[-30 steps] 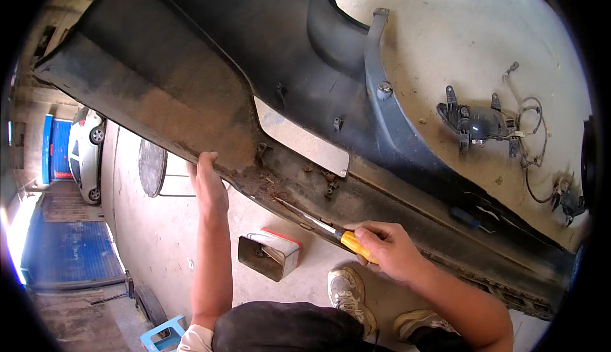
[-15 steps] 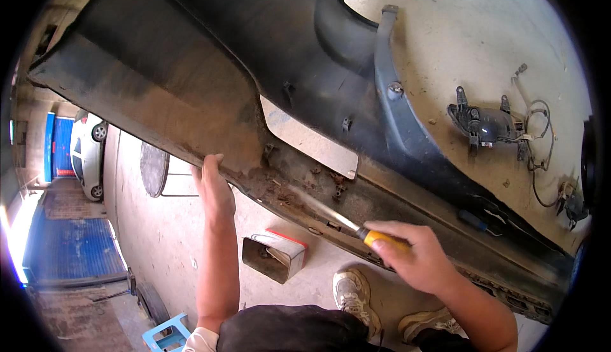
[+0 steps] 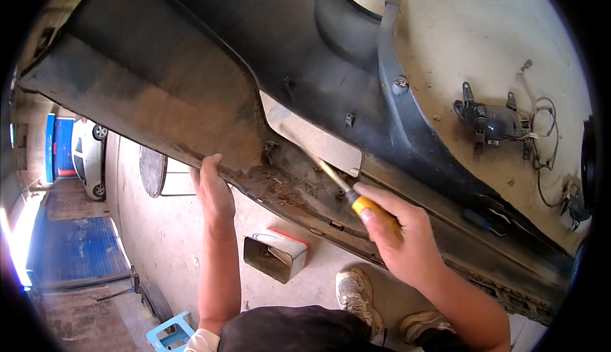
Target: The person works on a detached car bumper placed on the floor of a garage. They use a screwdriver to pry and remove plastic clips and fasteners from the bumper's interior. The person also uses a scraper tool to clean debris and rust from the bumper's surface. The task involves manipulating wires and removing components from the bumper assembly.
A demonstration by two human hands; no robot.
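A large dark car bumper [image 3: 191,117] stretches across the view with its dirty inner side showing. Brown dirt and rusty debris [image 3: 273,186] lie along its near lip. My left hand [image 3: 213,186] is closed on that near edge, thumb on the inner face. In my right hand [image 3: 401,225] is a screwdriver [image 3: 375,212], gripped by its yellow and black handle. Its shaft points up and left over the bumper, close to the rectangular opening [image 3: 312,136]. The shaft's tip is blurred, so I cannot tell whether it touches anything.
A black lamp unit with cabling [image 3: 496,123] lies on the floor at right. A small dark-handled tool [image 3: 477,218] rests on the bumper. Below stand an open rectangular tin [image 3: 273,256] and my shoes [image 3: 356,295]. A blue stool [image 3: 170,333] is at lower left; a white car [image 3: 89,155] stands farther off.
My right hand has turned the screwdriver more upright, its tip moving up and right from the debris toward the opening. My left hand keeps its hold on the bumper edge.
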